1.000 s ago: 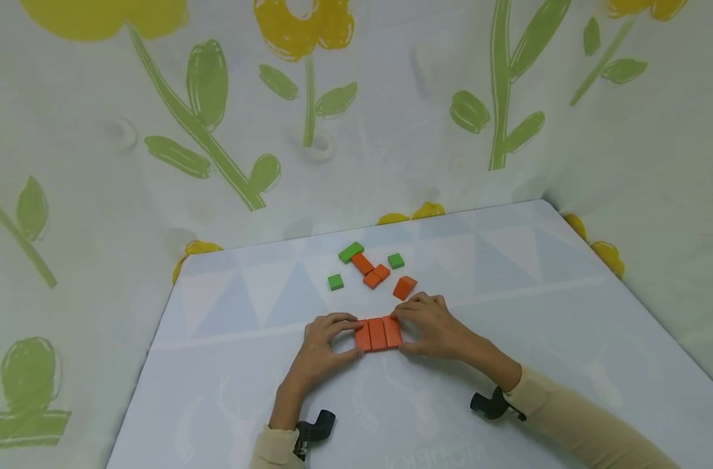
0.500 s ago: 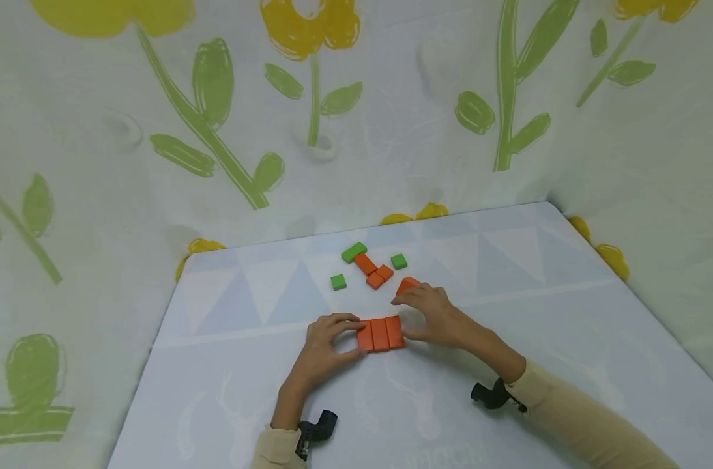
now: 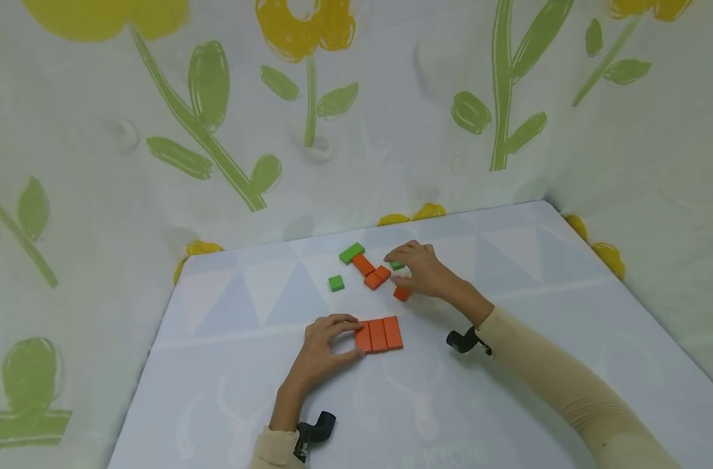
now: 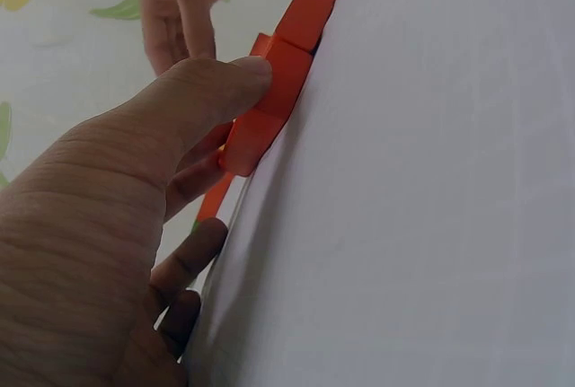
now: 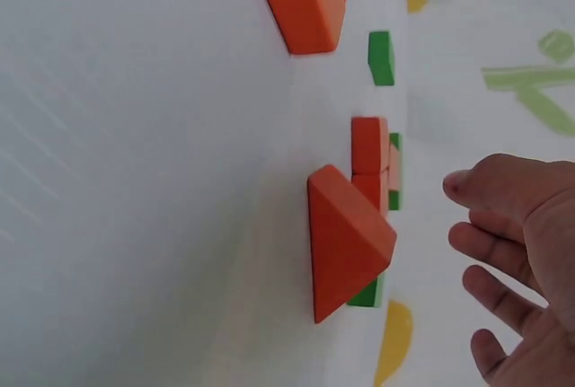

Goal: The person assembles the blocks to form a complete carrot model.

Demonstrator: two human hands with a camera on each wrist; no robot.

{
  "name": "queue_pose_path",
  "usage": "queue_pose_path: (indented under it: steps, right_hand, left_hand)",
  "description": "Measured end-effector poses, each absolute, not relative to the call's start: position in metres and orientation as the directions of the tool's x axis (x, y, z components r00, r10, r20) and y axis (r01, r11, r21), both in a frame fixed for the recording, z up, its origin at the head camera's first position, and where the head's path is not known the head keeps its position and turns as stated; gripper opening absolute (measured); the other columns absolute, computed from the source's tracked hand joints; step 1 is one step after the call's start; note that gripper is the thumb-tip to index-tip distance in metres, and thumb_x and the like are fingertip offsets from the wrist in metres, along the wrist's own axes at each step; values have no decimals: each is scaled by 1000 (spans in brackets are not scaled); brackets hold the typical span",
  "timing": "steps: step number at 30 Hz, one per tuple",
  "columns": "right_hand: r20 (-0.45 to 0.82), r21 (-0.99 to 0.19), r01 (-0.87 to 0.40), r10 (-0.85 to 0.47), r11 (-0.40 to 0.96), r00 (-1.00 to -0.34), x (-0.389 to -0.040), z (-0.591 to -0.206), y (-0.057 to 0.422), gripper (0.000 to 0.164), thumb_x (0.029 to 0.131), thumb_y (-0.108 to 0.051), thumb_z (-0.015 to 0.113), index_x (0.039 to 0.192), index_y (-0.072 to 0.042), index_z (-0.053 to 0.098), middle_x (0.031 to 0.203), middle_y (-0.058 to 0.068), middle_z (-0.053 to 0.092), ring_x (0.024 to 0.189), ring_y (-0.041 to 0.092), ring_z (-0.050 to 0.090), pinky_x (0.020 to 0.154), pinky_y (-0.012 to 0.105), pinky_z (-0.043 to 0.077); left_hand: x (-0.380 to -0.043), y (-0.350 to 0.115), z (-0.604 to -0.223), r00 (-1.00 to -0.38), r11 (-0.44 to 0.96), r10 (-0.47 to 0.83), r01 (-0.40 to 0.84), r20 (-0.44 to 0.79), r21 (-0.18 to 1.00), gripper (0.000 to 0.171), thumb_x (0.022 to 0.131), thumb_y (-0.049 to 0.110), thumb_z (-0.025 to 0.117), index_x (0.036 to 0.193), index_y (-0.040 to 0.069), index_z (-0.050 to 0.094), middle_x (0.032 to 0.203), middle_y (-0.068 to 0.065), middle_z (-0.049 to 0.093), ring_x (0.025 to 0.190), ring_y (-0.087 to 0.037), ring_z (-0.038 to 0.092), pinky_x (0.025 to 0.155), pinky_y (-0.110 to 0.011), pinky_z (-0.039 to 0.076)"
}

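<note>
Three flat orange blocks (image 3: 378, 335) lie side by side in a row on the table. My left hand (image 3: 320, 345) pinches the leftmost one, thumb at its near end and fingers at its far end. In the left wrist view its thumb (image 4: 225, 86) presses on an orange block. Beyond the row, my right hand (image 3: 421, 268) is over an orange triangular block (image 3: 401, 294) and a small green block (image 3: 397, 266), partly covering both. The right wrist view has the fingers apart with nothing between them, above the triangular block (image 5: 346, 248).
Left of the right hand, two small orange blocks (image 3: 377, 277) touch a longer orange block (image 3: 362, 264), which meets a long green block (image 3: 351, 253). Another small green block (image 3: 335, 283) lies apart. A flower-patterned curtain (image 3: 380, 150) hangs behind the table (image 3: 227, 391).
My right hand has let go of the row's right end and moved away, over the triangular block and the small green block. My left hand stays on the row.
</note>
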State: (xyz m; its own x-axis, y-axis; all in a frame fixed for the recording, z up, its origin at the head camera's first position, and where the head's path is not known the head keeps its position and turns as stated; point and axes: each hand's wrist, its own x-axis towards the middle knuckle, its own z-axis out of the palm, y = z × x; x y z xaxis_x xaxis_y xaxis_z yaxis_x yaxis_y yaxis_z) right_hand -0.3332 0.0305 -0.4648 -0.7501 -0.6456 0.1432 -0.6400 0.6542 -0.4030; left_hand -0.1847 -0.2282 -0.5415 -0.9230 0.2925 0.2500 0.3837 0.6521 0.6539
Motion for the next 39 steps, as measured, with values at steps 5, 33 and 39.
queue_pose_path:
  steps: [5, 33, 39]
  right_hand:
    - [55, -402, -591, -626, 699, -778, -349, -470, 18, 42, 90, -17, 74, 130, -11, 66, 135, 6, 61, 129, 29, 42, 100, 52, 29]
    - [92, -426, -610, -639, 668, -764, -347, -478, 20, 24, 88, -22, 78, 110, -17, 75, 114, -3, 70, 121, 24, 45, 101, 54, 25]
    - [130, -465, -585, -602, 665, -788, -324, -472, 30, 27, 86, -21, 80, 112, -17, 74, 117, -2, 69, 119, 23, 46, 99, 52, 27]
  left_hand:
    - [-183, -227, -543, -919, 645, 292, 393, 264, 655, 45, 83, 39, 81, 126, 29, 70, 131, 14, 58, 122, -14, 47, 100, -50, 29]
    - [-184, -230, -537, -922, 661, 297, 385, 246, 644, 46, 84, 38, 80, 128, 27, 69, 132, 13, 57, 121, -14, 48, 102, -49, 29]
    - [-184, -229, -538, -922, 656, 296, 385, 249, 649, 46, 84, 39, 80, 127, 29, 69, 131, 16, 57, 120, -12, 48, 102, -49, 29]
